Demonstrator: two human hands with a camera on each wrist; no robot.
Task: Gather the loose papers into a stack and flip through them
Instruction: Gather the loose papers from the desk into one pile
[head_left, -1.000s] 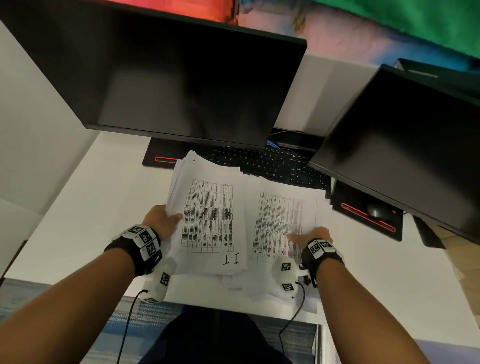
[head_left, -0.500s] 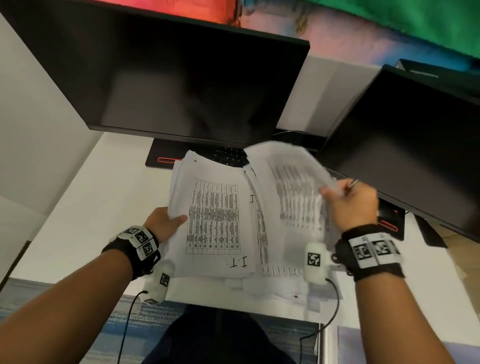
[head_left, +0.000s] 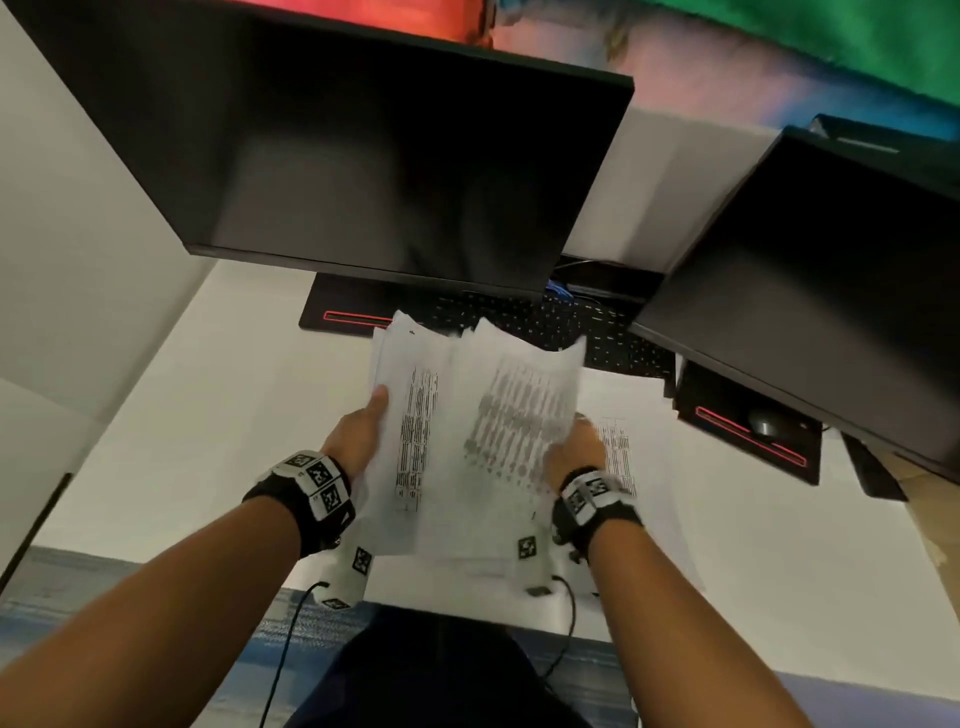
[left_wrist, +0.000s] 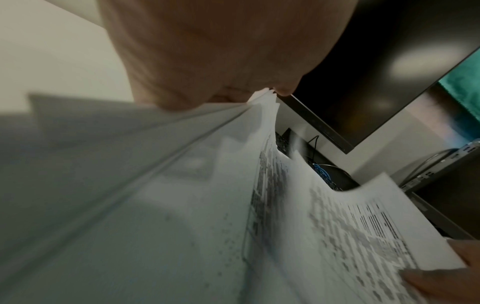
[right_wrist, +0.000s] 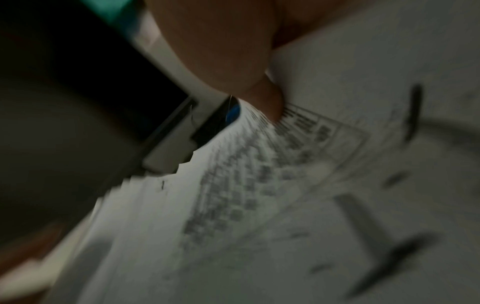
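White papers (head_left: 415, 431) with printed tables are held up over the desk (head_left: 156, 441), in front of the person and just short of the keyboard (head_left: 561, 322). The left hand (head_left: 358, 436) grips the stack's left edge, thumb laid on the top page and fingers hidden beneath; the left wrist view shows the sheet edges gathered at the thumb (left_wrist: 283, 88). The right hand (head_left: 574, 452) pinches one sheet (head_left: 519, 410) by its right edge, the thumb (right_wrist: 270, 105) pressing on the print, and that sheet curves over the stack, its text blurred. More papers lie flat on the desk under and to the right of the right hand (head_left: 618, 447). Two dark monitors stand behind, one in the middle (head_left: 363, 145) and one to the right (head_left: 831, 291). A mouse (head_left: 763, 421) sits on a black pad with a red line below the right monitor. Both wrists wear black bands with printed markers.
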